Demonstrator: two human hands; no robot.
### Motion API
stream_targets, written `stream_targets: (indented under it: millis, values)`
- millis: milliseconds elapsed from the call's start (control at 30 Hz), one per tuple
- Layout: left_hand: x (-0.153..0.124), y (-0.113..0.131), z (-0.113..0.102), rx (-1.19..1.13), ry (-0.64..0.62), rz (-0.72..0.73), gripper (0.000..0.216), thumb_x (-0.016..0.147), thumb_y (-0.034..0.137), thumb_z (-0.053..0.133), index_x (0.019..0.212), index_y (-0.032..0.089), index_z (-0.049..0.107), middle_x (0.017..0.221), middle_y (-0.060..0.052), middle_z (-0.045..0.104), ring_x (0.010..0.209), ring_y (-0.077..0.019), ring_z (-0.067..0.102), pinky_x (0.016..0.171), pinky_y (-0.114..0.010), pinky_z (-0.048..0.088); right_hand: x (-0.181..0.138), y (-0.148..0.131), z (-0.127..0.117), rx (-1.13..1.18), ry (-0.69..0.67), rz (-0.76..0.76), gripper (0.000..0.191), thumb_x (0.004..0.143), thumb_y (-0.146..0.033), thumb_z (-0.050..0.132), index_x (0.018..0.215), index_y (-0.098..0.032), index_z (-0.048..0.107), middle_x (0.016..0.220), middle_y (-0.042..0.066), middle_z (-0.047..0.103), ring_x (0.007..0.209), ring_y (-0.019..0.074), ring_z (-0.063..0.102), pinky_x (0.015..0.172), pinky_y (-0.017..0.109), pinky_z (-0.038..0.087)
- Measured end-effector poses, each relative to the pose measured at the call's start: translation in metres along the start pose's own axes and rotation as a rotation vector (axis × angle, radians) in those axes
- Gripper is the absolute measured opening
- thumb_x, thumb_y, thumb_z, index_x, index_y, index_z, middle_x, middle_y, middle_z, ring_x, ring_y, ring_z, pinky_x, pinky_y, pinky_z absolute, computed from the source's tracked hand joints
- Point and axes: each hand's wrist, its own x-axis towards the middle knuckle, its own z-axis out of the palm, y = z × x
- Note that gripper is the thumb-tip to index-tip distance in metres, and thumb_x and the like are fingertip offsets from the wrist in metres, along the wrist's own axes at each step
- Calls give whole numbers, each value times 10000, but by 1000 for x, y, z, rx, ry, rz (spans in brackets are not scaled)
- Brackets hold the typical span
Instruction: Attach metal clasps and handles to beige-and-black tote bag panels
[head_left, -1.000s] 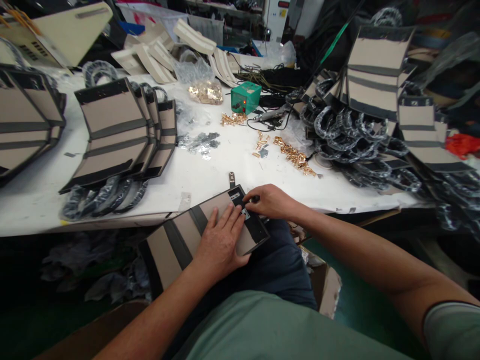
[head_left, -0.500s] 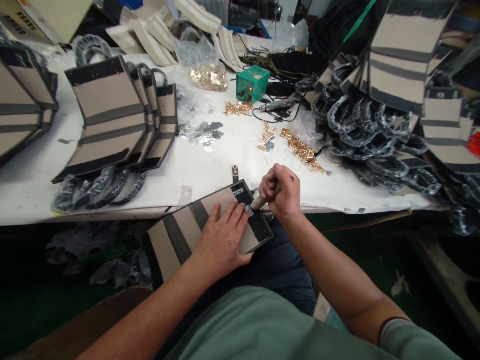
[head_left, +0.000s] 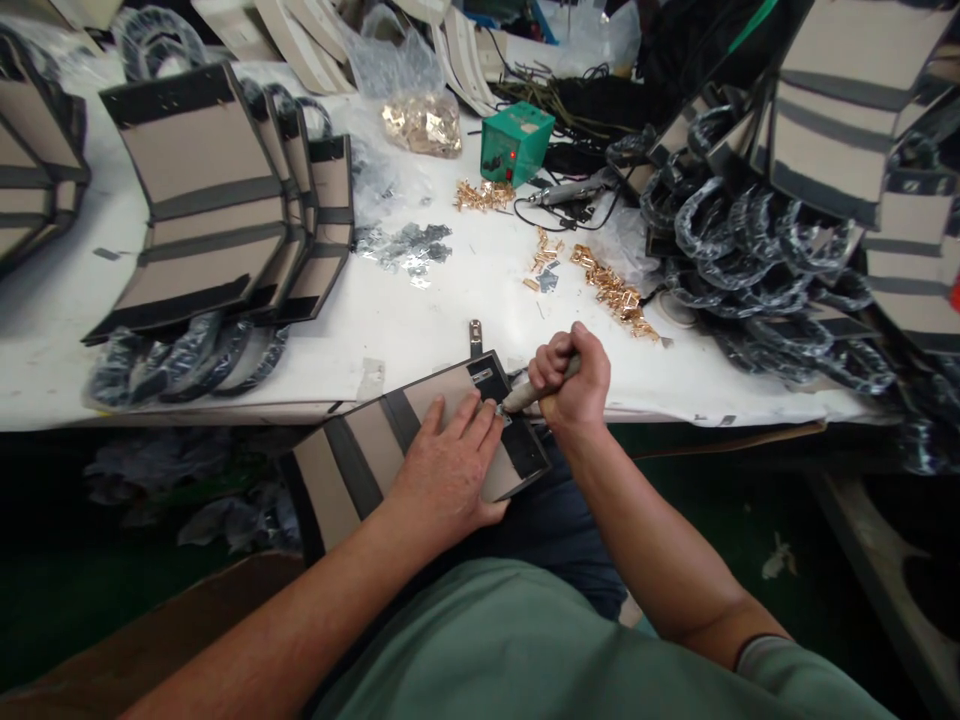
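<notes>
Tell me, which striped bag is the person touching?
The striped bag on the person's lap. The left hand presses flat on it; the other bags sit untouched on the white table.

White table (head_left: pixel 420 330): bag panels (head_left: pixel 202 190), gold fittings (head_left: pixel 611 293), green box (head_left: pixel 516 145).

No text, label, brand, number or sign can be read anywhere in the view: the green box (head_left: pixel 517 142) near the top centre of the frame shows only a small red light, with no legible marking, and the striped panels (head_left: pixel 196 190) at upper left and upper right carry no lettering that can be made out
</notes>
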Motion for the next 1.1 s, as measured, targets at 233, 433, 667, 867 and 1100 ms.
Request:
stream_targets:
  millis: [233, 433, 667, 867, 1100]
  values:
    - [-1, -1, 0, -22, 10, 8, 872, 742, 623, 708, 1446, 145, 519, 1549, -170, 461, 1495, -378, 289, 1236, -590, 158, -2, 3, 1, 26, -10, 11, 384, 811, -480, 651, 621, -216, 448, 519, -92, 297, 378, 54, 259, 356, 203, 279]
    - [-4, -5, 5, -51, 56, 25, 869, 740, 591, 723, 1443, 126, 512, 1543, -177, 466, 1499, -363, 289, 1258, -560, 109, -14, 4, 9, -203, -159, -46, 391, 861, -516, 639, 648, -212, 518, 500, -78, 372, 374, 70, 326, 373, 224, 320]
    - [-15, -7, 19, -69, 140, -34, 986, 731, 612, 725, 1495, 74, 409, 1561, -211, 425, 1506, -376, 265, 1267, -558, 90, -34, -5, 27, -728, -654, -323, 377, 925, -371, 563, 591, -207, 506, 587, -18, 515, 551, 109, 450, 580, 263, 401]
    - [-18, -3, 15, -86, 144, -92, 959, 704, 572, 746, 1507, 164, 418, 1535, -160, 482, 1473, -396, 327, 1244, -585, 148, -36, -1, 40, -857, -822, -319, 343, 878, -366, 600, 585, -202, 530, 580, -25, 522, 564, 105, 463, 592, 252, 393]
    - [-16, -4, 13, -34, 86, -83, 1004, 713, 675, 677, 1497, 100, 427, 1637, -181, 296, 1532, -360, 207, 1252, -554, 65, -28, -26, 29, -405, -374, -182, 457, 894, -538, 620, 583, -220, 511, 512, -40, 453, 402, 89, 366, 408, 248, 306]
